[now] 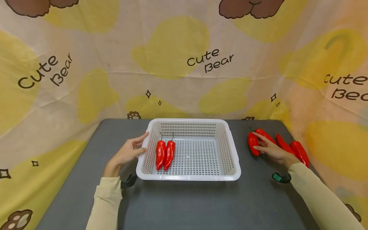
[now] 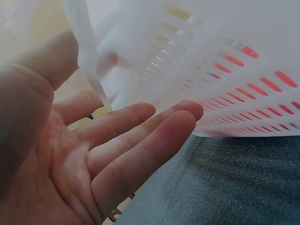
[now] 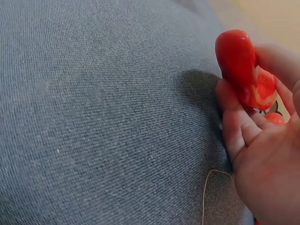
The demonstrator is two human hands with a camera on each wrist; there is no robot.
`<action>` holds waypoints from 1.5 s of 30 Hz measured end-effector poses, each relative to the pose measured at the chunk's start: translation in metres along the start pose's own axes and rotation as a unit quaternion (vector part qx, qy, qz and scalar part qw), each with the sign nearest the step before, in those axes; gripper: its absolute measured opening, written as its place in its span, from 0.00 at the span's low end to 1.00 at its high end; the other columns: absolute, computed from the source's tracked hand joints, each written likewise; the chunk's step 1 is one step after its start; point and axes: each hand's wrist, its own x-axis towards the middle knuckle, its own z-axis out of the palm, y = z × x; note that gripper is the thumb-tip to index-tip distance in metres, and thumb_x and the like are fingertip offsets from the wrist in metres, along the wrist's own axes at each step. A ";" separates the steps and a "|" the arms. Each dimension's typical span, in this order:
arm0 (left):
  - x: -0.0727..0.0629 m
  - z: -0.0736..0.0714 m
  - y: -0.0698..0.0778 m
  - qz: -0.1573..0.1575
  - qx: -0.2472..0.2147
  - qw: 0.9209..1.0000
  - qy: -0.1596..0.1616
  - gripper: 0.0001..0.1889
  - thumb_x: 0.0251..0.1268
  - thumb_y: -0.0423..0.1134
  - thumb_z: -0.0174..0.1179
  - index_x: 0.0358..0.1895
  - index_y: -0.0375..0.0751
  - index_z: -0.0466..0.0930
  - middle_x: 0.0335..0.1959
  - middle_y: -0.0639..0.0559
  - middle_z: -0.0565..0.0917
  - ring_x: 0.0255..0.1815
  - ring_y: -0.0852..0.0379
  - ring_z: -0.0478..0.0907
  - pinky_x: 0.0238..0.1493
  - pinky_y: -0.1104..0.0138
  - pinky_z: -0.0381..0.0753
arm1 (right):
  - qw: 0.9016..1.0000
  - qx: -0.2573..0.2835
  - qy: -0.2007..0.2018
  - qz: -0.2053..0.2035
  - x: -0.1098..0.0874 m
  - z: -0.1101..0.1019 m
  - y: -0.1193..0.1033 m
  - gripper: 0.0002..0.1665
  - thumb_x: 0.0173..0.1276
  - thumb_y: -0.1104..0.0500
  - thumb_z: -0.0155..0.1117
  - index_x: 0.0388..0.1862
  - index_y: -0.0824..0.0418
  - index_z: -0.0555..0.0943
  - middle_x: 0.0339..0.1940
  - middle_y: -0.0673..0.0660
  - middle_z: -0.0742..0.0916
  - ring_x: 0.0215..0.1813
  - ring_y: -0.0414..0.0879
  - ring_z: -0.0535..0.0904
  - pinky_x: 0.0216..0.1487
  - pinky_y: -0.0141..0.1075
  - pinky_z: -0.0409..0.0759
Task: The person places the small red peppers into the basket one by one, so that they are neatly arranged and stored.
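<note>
Total red peppers [image 1: 160,155]: six. Two lie side by side in the white basket [image 1: 188,177], against its left end, stems toward the far wall. Four lie to the right of the basket, near the right edge of the tabletop [image 1: 187,206]. Count of baskets: one, at center.

Left hand [image 1: 126,154]: thumb and index finger grip the left rim of the basket; the other three fingers extend below it. Right hand [image 1: 271,150]: thumb and fingers pinch the leftmost pepper of the four; the remaining three lie behind and beside this hand. Cloth [image 1: 172,86] surrounds the tabletop, with three "Cute Bear" prints.
</note>
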 end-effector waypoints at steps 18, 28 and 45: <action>-0.001 0.001 0.000 -0.006 -0.013 1.000 0.003 0.38 0.70 0.29 0.57 0.81 0.40 0.53 0.71 0.25 0.68 0.51 0.47 0.85 0.43 0.54 0.90 | 1.000 0.028 0.005 0.005 -0.002 0.004 0.000 0.47 0.78 0.56 0.56 0.85 0.45 0.40 0.80 0.67 0.51 0.58 0.35 0.67 0.52 0.27 0.79; -0.001 0.002 0.004 -0.011 -0.008 1.000 0.007 0.38 0.70 0.29 0.57 0.81 0.41 0.53 0.72 0.27 0.69 0.50 0.49 0.86 0.43 0.54 0.90 | 1.000 -0.003 0.017 0.004 -0.002 0.010 -0.028 0.48 0.77 0.57 0.58 0.85 0.49 0.42 0.65 0.65 0.67 0.49 0.37 0.74 0.47 0.28 0.82; -0.001 0.001 0.005 -0.013 -0.006 1.000 0.002 0.38 0.70 0.29 0.58 0.81 0.41 0.53 0.72 0.26 0.68 0.52 0.43 0.85 0.43 0.55 0.90 | 0.997 -0.017 0.043 -0.063 -0.005 0.029 -0.111 0.46 0.78 0.56 0.56 0.84 0.47 0.42 0.76 0.70 0.61 0.57 0.38 0.75 0.53 0.25 0.82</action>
